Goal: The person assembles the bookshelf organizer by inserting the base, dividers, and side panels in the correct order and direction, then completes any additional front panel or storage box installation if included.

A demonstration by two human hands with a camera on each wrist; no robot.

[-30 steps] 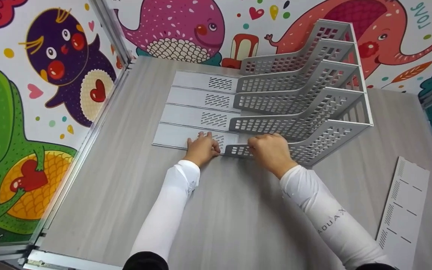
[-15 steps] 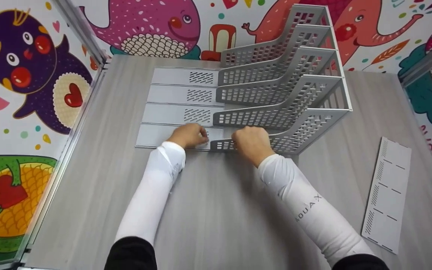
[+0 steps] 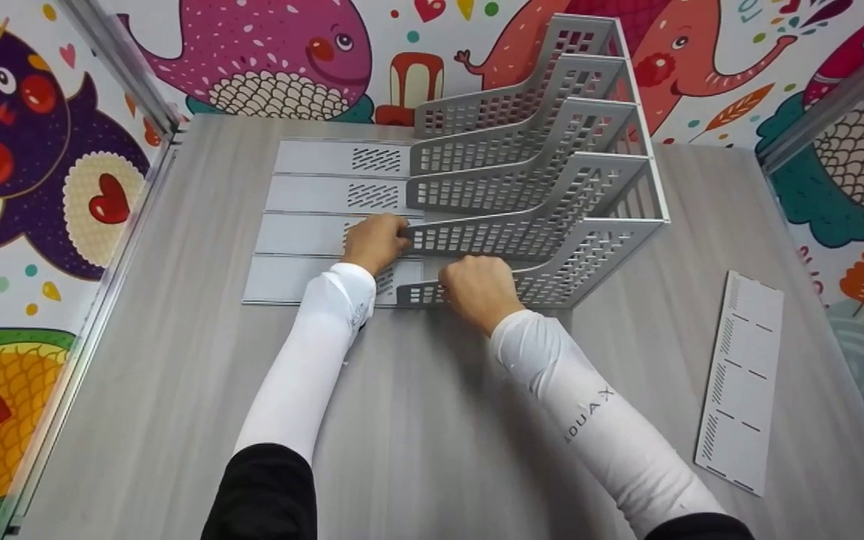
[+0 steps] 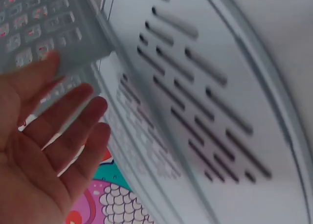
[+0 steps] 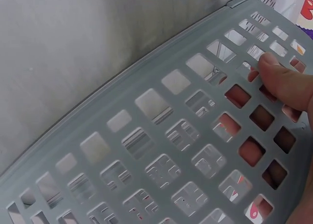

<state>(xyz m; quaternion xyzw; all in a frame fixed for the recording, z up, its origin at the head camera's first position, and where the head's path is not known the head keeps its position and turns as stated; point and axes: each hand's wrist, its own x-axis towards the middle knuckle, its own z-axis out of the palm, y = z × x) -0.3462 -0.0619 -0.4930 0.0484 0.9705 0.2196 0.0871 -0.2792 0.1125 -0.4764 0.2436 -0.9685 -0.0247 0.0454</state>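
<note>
A grey perforated file rack [image 3: 597, 247] stands with tall sides at the right and low front ends pointing left. My right hand [image 3: 481, 289] grips the nearest divider's low part. In the right wrist view its thumb lies on the near face of this grey divider [image 5: 112, 141], and its fingers show through the holes from behind. My left hand [image 3: 376, 244] is at the front tip of the second divider [image 3: 469, 236]. In the left wrist view its thumb lies against the panel's corner, with the fingers loosely extended. A pale slotted panel [image 3: 304, 279] lies flat under and left of the rack.
A separate slotted panel [image 3: 739, 382] lies on the wood-grain surface [image 3: 417, 450] at the right. Cartoon-printed walls [image 3: 274, 60] close off the back and sides. A metal frame rail [image 3: 94, 300] runs along the left edge.
My left hand has lifted from the nearest strip of the flat panel and moved away from me to the second divider's tip. My right hand keeps its grip. The head view has shifted rightward.
</note>
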